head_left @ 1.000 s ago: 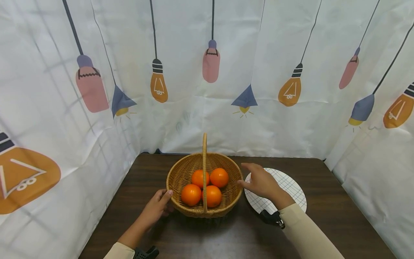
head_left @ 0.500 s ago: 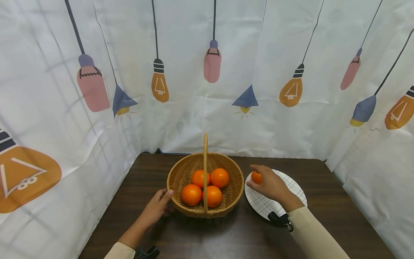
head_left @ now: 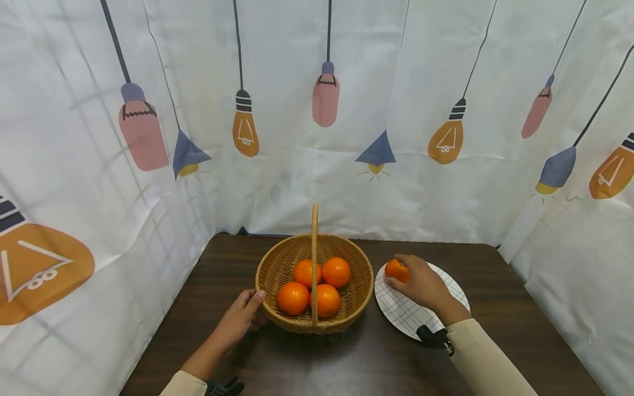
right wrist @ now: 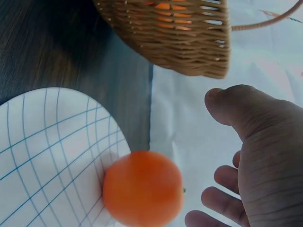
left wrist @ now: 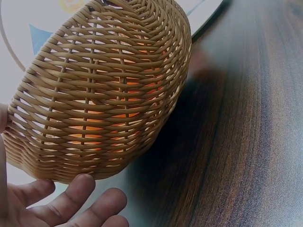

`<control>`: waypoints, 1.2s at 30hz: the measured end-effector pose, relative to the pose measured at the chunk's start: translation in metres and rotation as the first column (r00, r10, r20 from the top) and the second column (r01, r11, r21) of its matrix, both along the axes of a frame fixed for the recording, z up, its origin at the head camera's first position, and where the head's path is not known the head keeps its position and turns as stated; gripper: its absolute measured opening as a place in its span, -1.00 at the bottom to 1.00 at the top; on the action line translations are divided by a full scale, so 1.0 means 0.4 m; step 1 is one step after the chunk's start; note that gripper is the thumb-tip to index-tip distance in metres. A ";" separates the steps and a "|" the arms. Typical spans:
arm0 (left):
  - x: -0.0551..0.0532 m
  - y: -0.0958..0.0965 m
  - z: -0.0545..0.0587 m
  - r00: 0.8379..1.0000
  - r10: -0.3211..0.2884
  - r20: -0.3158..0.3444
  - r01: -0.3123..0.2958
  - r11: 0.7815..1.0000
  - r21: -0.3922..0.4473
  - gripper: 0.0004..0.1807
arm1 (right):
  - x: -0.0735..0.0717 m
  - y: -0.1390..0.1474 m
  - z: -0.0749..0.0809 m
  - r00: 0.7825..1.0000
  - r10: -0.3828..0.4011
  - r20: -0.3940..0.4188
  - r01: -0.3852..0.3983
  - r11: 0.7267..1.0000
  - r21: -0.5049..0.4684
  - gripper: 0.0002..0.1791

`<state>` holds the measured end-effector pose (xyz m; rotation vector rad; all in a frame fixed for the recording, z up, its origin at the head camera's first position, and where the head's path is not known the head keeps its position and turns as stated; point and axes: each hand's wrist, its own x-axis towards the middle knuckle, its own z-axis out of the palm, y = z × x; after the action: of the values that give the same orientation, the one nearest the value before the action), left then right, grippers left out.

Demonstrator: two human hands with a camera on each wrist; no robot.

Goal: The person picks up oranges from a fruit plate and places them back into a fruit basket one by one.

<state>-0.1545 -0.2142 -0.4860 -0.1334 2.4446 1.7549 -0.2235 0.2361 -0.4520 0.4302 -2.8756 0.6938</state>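
Note:
A wicker basket with a tall handle holds several oranges in the head view. My left hand grips its left rim, thumb on the edge; in the left wrist view the fingers lie along the outside of the weave. Another orange sits at the left part of a round white plate with a blue grid. Over the plate, just right of that orange, my right hand has its thumb and fingers spread. In the right wrist view a gap shows between the hand and the orange.
Basket and plate stand close together on a dark wooden table. A white curtain printed with lamps hangs behind the table and along both sides.
My right hand has moved right, from beside the basket's right rim to over the plate, and more of the orange there shows. Left hand and basket have stayed put.

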 end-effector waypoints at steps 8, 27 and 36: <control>0.008 0.002 0.009 1.000 0.004 0.009 -0.004 1.000 -0.003 -0.29 | -0.003 0.019 -0.018 1.000 -0.020 0.004 0.020 1.000 -0.010 -0.18; 0.006 0.003 0.004 1.000 0.010 -0.001 -0.010 1.000 0.005 -0.31 | -0.024 0.051 -0.054 0.998 -0.048 0.028 0.048 0.999 0.002 -0.19; 0.011 0.005 0.013 1.000 -0.004 -0.001 0.004 1.000 0.012 -0.31 | -0.032 0.064 -0.071 0.998 -0.048 0.042 0.048 0.999 0.001 -0.18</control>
<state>-0.1500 -0.2123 -0.4807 -0.1264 2.4327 1.7676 -0.2363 0.2616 -0.4804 0.3490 -2.9146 0.7028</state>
